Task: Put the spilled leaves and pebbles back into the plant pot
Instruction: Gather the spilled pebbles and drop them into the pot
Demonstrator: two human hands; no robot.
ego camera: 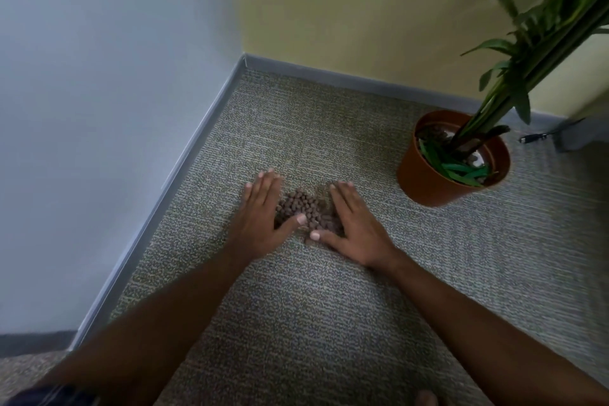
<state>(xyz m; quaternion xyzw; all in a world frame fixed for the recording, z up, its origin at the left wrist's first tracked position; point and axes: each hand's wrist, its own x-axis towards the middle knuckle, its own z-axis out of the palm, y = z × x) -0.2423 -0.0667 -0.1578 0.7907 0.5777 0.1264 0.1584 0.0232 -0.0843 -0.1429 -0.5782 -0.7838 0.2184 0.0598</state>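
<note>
While both hands lie flat on the carpet (329, 290), one heap of small brown pebbles (306, 208) sits between them, too many and too closely packed to count. Left hand (260, 214) rests on the heap's left side, fingers straight and together, thumb reaching across the near edge of the pebbles. Right hand (354, 227) rests on the heap's right side in the same way, its thumb pointing toward the left thumb, the two thumbs close but apart. Neither hand grips anything; both are spread open, palms down.

One orange plant pot (425, 181) stands upright on the carpet to the right of the heap, well apart from it. One tall green plant (527, 53) rises from it, and several green leaves (458, 168) lie inside the rim. One dark cable end (534, 137) lies beyond the pot by the wall.
</note>
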